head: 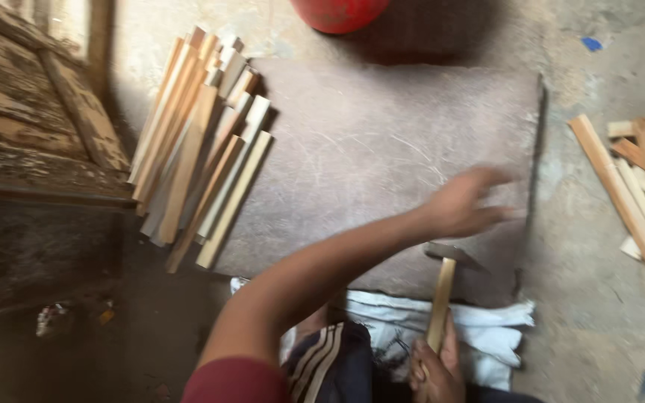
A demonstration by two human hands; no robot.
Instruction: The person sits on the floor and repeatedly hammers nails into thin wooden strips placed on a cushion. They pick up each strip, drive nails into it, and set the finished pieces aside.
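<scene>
My left hand reaches across to the right edge of a flat brown board lying on the ground. Its fingers are spread and blurred, and nothing shows in them. My right hand is low, near my knee, gripping the wooden handle of a hammer. The hammer's dark metal head rests just below my left hand, at the board's near edge. A bundle of light wooden slats lies fanned out on the board's left side.
More loose wooden slats lie on the concrete floor to the right. A white sack sits under the board's near edge. A red round object is at the top, and a worn wooden frame stands at the left.
</scene>
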